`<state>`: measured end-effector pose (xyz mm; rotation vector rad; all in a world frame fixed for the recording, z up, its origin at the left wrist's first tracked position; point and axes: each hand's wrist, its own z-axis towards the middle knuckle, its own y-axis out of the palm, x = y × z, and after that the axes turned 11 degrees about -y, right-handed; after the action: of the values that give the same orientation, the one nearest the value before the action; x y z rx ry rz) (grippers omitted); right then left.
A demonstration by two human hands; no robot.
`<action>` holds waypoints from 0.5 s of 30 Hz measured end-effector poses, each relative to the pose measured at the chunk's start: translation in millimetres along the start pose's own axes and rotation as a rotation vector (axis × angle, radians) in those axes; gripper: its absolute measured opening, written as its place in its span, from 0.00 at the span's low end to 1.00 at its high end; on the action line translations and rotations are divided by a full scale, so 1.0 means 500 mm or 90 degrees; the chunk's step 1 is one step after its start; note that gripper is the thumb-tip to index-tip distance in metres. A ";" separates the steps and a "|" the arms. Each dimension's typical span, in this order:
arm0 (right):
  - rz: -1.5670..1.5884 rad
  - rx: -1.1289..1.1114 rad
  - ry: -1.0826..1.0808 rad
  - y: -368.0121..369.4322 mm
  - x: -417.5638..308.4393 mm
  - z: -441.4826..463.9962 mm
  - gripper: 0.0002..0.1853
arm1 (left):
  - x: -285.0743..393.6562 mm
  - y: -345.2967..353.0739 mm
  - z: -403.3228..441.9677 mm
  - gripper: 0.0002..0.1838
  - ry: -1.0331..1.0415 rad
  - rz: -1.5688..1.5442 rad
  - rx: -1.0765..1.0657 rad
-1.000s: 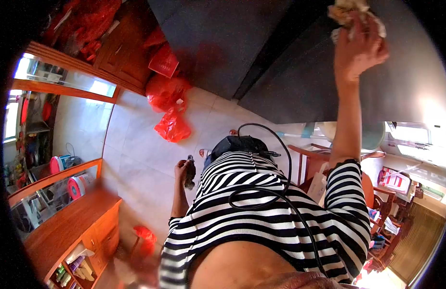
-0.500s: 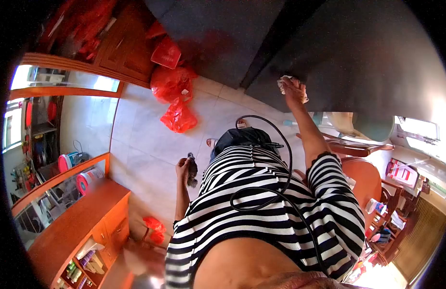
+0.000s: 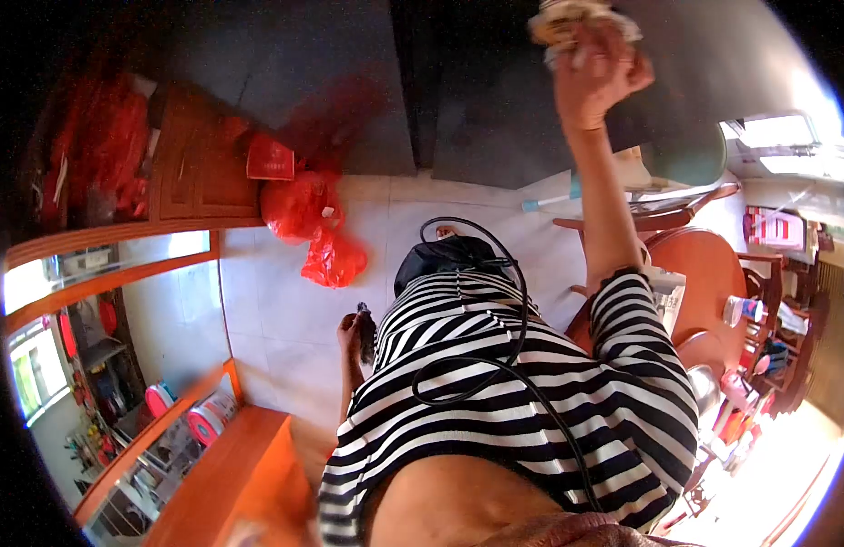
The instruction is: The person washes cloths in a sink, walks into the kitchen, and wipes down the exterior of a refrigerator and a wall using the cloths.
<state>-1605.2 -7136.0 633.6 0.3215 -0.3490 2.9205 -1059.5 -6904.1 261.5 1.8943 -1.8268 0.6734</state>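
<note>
My right hand [image 3: 602,80] reaches up and forward, its fingers closed on a crumpled, whitish-beige cloth [image 3: 577,23]. The cloth lies against a tall dark grey panel with a smooth, slightly shiny face [image 3: 504,109]. A dark vertical gap divides that panel from a second dark panel [image 3: 349,100] to its left. Down by my left side, my left hand [image 3: 351,330] pinches a dark, limp, crumpled cloth [image 3: 367,339]. A black cable [image 3: 529,310] loops over the front of my striped top.
Red plastic bags [image 3: 303,210] sit on the pale tiled floor [image 3: 267,301] beside a wooden cabinet [image 3: 199,155]. A low wooden cabinet [image 3: 221,456] stands at the lower left. On the right are a round wooden table [image 3: 705,283] and wooden chairs [image 3: 663,219].
My right hand has moved higher and farther along the dark panel with the whitish cloth. My left hand stays low, still holding the dark cloth. The view has turned somewhat.
</note>
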 end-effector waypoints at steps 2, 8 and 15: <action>0.094 -0.113 0.057 0.036 -0.028 -0.114 0.19 | 0.039 0.013 0.022 0.10 -0.017 0.032 -0.012; 0.160 -0.488 -0.156 0.036 -0.065 -0.422 0.13 | 0.109 0.047 0.041 0.10 0.007 0.032 -0.044; -0.043 -0.350 0.127 -0.062 0.088 -0.343 0.15 | 0.034 0.018 0.040 0.10 0.013 -0.057 -0.019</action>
<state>-1673.8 -7056.6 487.4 -0.0398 -1.0448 2.6170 -1067.0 -6930.2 255.9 1.9305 -1.7191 0.6282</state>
